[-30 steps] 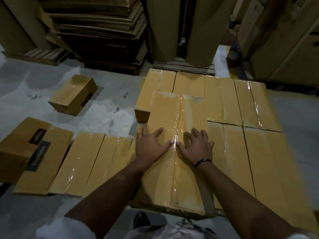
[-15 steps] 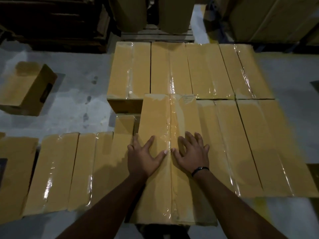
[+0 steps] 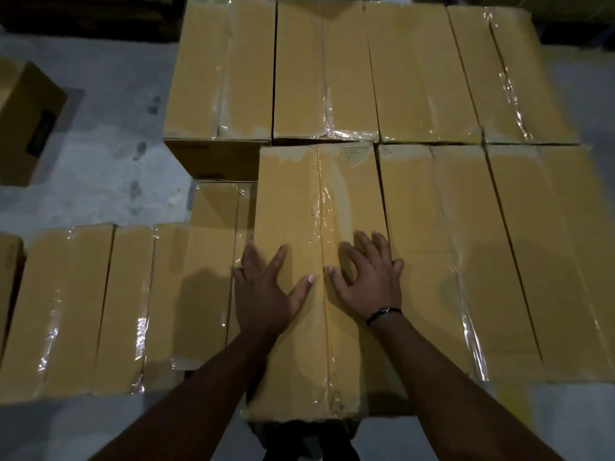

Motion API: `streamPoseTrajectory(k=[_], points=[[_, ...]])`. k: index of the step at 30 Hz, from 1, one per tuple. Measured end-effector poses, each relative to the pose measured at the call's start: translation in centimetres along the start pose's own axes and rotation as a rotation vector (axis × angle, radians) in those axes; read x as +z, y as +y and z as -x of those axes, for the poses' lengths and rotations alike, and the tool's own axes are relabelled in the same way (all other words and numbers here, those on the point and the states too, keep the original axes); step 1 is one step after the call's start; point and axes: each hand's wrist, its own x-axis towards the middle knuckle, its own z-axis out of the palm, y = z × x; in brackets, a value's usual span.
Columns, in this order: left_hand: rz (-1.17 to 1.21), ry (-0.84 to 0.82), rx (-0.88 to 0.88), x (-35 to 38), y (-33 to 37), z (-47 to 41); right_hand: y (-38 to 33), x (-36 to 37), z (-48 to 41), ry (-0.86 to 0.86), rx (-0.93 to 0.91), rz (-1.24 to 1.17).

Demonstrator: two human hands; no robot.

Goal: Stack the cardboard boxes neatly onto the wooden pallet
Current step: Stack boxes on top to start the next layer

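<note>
Head view looks down on a long yellow-brown cardboard box sealed with clear tape along its middle, lying in the centre of the frame. The left hand and the right hand both rest flat on its top near the lower half, one on each side of the tape seam. The fingers are spread and nearly straight, the thumbs almost meet at the seam, and neither hand grips anything (they only press on the lid). A thin black wristband sits on the right wrist.

This box touches a row of similar taped boxes at its far end, in the upper part of the frame, and lies just beside two more taped boxes to the right, at the same height. To the lower left, a lower row of taped boxes sits on the grey concrete floor. One single cardboard box stands well apart at the upper left edge.
</note>
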Motion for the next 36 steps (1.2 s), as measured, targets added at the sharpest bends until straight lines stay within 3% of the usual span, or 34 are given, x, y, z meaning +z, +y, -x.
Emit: streamPoseTrajectory(k=[11,25,31,36], points=[[-0.034,0.071,-0.002,5.1,-0.4,-2.6,3.2,4.2,-3.0,0.065,-0.010,0.079],[-0.131,0.064,0.002,7.3,-0.1,-2.2,4.4,5.4,-1.5,-0.046,-0.033,0.344],[-0.122,-0.056,-0.011,6.7,-0.3,-1.9,5.7,5.3,-0.5,-0.104,-0.071,0.302],[0.019,-0.166,-0.070,6.1,-0.6,1.0,7.3,5.3,1.3,-0.089,-0.130,0.300]])
